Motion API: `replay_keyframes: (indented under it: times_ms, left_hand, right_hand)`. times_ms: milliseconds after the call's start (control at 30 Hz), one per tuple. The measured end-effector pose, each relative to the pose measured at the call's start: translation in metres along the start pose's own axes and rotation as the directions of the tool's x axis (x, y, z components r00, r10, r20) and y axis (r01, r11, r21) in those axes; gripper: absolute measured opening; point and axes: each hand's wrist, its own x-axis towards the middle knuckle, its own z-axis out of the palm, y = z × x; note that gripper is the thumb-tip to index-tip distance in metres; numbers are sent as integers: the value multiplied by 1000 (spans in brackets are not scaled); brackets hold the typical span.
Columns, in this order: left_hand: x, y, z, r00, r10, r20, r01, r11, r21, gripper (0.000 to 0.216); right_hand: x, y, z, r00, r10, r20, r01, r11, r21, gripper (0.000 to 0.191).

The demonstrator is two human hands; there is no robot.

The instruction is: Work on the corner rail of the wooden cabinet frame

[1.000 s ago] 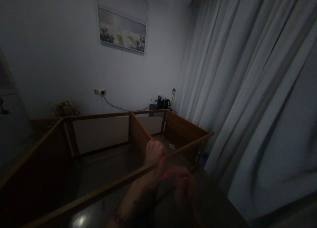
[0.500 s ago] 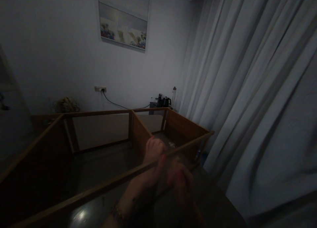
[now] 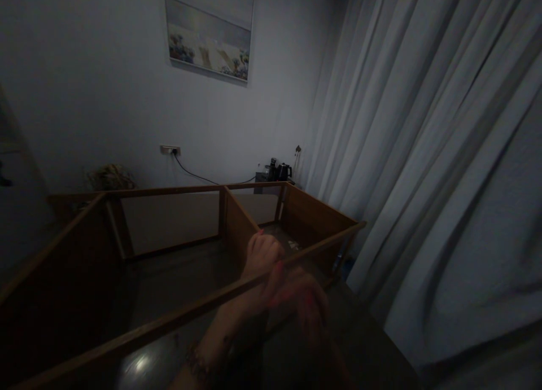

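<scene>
Where curtains [image 3: 381,153] hang, a surface [image 3: 368,342] bears a wooden frame [image 3: 169,319].

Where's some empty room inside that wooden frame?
The left section, between the left panel and middle divider, shows bare floor, though its near part is too dark to judge. It's crowded at the divider's near end: the left hand is curled over it, and the blurred right hand is by the front rail. Something pale lies in the right section.
</scene>
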Motion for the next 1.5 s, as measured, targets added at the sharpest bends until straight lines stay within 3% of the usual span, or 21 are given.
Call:
replay_keyframes:
  times_ms: [200,367,600,800,967,1200,1367,1500]
  left_hand:
    - [1,-6,1,999,-16,40,14,998,61,36]
    - [2,-25,12,998,5,60,-11,995,98,46]
    - [2,-47,24,997,29,72,-38,991,130,39]
    - [1,-50,28,996,83,37,-86,993,82,30]
    - [3,-45,23,997,65,42,-66,997,31,35]
    - [-2,-8,0,1000,10,22,-10,1000,10,29]
    - [2,-13,1,999,17,42,-17,1000,13,33]
    - [2,-11,1,999,14,36,-15,1000,17,29]
  right_hand:
    - [-5,4,-3,998,62,26,-63,998,26,40]
    - [0,0,-7,994,41,103,-46,998,49,39]
    - [6,-3,-8,983,75,167,-93,991,99,42]
    - [0,-4,-9,983,154,103,-157,988,17,46]
    - [1,2,-14,963,181,199,-198,978,68,52]
    - [6,1,-20,940,123,318,-180,971,157,47]
    - [5,1,-25,887,165,432,-277,938,209,45]
    - [5,3,-24,893,183,410,-287,935,207,48]
